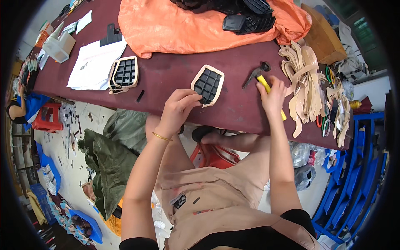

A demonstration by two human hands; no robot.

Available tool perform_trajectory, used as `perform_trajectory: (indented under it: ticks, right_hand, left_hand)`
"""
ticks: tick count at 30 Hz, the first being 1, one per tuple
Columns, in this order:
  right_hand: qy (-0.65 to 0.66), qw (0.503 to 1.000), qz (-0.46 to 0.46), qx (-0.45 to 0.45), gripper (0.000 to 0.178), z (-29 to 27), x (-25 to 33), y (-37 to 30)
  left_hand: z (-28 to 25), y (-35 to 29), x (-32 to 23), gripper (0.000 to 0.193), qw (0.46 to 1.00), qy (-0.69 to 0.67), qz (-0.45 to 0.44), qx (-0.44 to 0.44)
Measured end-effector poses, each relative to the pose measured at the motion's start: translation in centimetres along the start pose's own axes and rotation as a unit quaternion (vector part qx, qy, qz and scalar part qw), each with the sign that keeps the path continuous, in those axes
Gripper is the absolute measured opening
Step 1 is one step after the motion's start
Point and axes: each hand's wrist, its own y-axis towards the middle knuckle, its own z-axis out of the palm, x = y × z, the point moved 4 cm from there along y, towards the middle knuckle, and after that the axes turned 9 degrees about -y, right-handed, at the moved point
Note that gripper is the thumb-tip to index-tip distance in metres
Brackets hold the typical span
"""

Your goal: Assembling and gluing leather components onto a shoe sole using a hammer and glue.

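Note:
A black heel-shaped piece with a gridded face (208,84) and a beige strip around its edge lies on the dark red table in front of me. My left hand (182,104) pinches its lower left edge, fingertips pressed together. To the right, my right hand (273,95) is closed around the yellow handle of a hammer (261,80). The hammer's dark metal head rests on the table, pointing away from me. Left of my hands sit similar gridded pieces with beige edging (125,73), apparently stacked.
An orange sack (166,29) holding black gridded parts (254,23) covers the table's far side. Beige strips (304,79) pile up at right, beside scissors (326,127). White papers (93,64) and a plastic container (60,48) lie at left. A person (18,110) sits far left.

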Motion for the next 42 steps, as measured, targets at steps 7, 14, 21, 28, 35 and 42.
perform_trajectory:
  ticks: [7,14,21,28,35,42]
  right_hand:
    - [0.05,0.971,0.027,0.234,0.03,-0.2,-1.5,4.0]
    - [0.314,0.933,0.096,0.149,0.032,-3.4,10.0,6.7]
    - [0.272,0.936,-0.014,0.223,0.032,-3.1,15.7,7.9]
    - [0.252,0.922,-0.107,0.274,0.03,-4.7,17.5,5.0]
    - [0.254,0.892,-0.14,0.345,0.036,-4.2,16.2,4.5]
    - [0.213,0.908,-0.113,0.343,0.024,-7.6,13.5,-0.7]
  left_hand:
    - [0.5,0.0,1.5,0.015,0.998,-0.045,-0.031,-0.014]
    - [-0.3,0.0,2.0,0.012,0.996,-0.024,-0.061,-0.063]
    - [-0.4,-0.5,2.9,0.011,0.979,-0.1,-0.133,-0.117]
    - [-0.9,-1.0,2.3,0.009,0.988,-0.034,-0.1,-0.111]
    - [-0.5,-0.8,2.3,0.008,0.991,-0.034,-0.096,-0.092]
    - [0.1,-0.4,1.6,0.008,0.998,-0.022,-0.02,-0.047]
